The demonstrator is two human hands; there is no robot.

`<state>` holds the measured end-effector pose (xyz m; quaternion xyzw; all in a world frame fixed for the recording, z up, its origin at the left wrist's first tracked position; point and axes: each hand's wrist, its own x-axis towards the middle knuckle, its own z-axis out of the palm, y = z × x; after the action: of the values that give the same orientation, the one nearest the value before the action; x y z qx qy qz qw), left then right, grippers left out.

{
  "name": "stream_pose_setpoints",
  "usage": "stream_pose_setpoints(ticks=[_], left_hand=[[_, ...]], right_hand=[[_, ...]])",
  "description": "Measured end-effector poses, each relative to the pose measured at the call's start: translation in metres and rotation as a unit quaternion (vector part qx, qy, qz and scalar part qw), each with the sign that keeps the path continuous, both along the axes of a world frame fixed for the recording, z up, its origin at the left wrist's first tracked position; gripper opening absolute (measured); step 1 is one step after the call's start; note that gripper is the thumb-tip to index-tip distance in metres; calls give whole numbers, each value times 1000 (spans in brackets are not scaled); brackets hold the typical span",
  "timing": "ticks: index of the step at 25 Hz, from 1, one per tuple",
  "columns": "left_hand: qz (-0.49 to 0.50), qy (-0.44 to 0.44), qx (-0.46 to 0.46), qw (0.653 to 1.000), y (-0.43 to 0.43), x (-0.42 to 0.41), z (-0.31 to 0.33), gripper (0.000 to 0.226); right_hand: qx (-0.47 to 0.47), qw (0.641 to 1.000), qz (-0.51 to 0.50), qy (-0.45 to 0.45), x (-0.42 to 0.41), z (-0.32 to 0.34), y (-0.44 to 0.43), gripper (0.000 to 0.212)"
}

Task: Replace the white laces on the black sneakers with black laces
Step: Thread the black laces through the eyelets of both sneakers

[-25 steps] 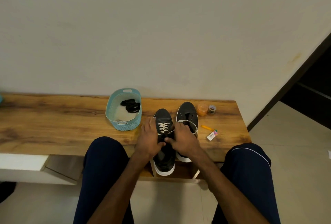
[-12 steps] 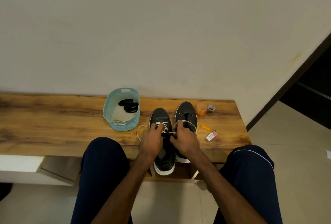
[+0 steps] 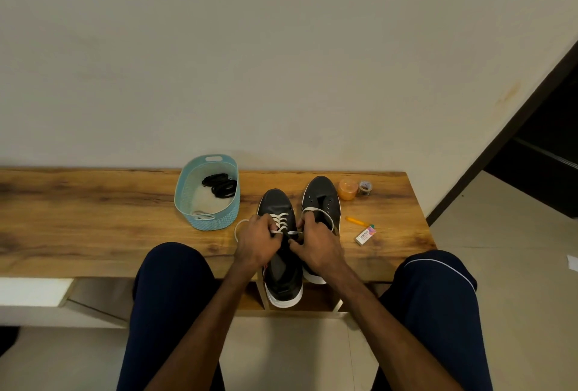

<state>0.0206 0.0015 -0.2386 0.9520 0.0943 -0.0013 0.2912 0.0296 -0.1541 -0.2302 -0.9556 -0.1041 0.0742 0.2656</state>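
Note:
Two black sneakers stand side by side on the wooden bench. The left sneaker (image 3: 278, 203) carries a white lace (image 3: 279, 221) in its front eyelets. My left hand (image 3: 256, 242) pinches the lace at the shoe's left side, and a loop of it hangs out to the left (image 3: 238, 228). My right hand (image 3: 316, 245) pinches the other lace end over the tongue. The right sneaker (image 3: 322, 195) has a loose white lace curving across its opening. Black laces (image 3: 220, 185) lie coiled in a light blue basket (image 3: 190, 181).
An orange cup (image 3: 347, 189) and a small dark jar (image 3: 364, 188) stand at the bench's back right. An orange pen (image 3: 355, 220) and a small box (image 3: 364, 235) lie right of the shoes. My knees flank the bench front. The wall rises right behind the bench (image 3: 93, 212).
Both hands moved forward along the left sneaker to the lacing. The white lace came loose from the rear eyelets, and a loop of it now hangs out on the left.

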Motion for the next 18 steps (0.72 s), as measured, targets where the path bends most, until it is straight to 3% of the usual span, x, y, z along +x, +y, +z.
stream_pose_setpoints(ticks=[2,3,4,5,6,7,8,9,10,11,12,13,14,18], left_hand=[[-3,10,10,1000,-2,0,-2,12],[27,21,-40,999,-1,1,-1,12],[83,48,-146,985,-1,2,2,14],[152,80,-293,941,0,3,7,16],[218,105,-431,869,1,4,13,18],[265,105,-504,816,2,3,16,18],[287,104,-522,797,3,1,21,16],[274,92,-477,830,6,1,22,16],[205,69,-357,909,8,0,21,19],[101,52,-161,980,9,-4,20,29],[11,30,9,999,9,-8,18,41],[-51,-3,110,993,6,-10,16,48],[-85,-31,154,984,1,-13,16,48],[-106,-25,223,969,-9,-9,17,24]], right_hand=[[-8,1000,1,0,-1,0,0,38],[-10,1000,0,-2,-1,-1,0,39],[-11,1000,-2,-5,-1,-2,-1,39],[-9,1000,-5,-6,0,-2,-2,39],[-5,1000,-8,-4,0,-2,-2,39],[0,1000,-10,-2,0,-1,-2,39],[3,1000,-11,-1,0,-1,-2,39],[6,1000,-11,-1,0,0,-2,38],[8,1000,-11,-3,0,0,-2,38],[8,1000,-10,-5,0,0,-2,37],[6,1000,-7,-7,0,0,-2,37],[4,1000,-4,-8,0,0,-2,37],[2,1000,-2,-9,1,0,-3,37],[-4,1000,0,-16,-1,1,-4,37]])
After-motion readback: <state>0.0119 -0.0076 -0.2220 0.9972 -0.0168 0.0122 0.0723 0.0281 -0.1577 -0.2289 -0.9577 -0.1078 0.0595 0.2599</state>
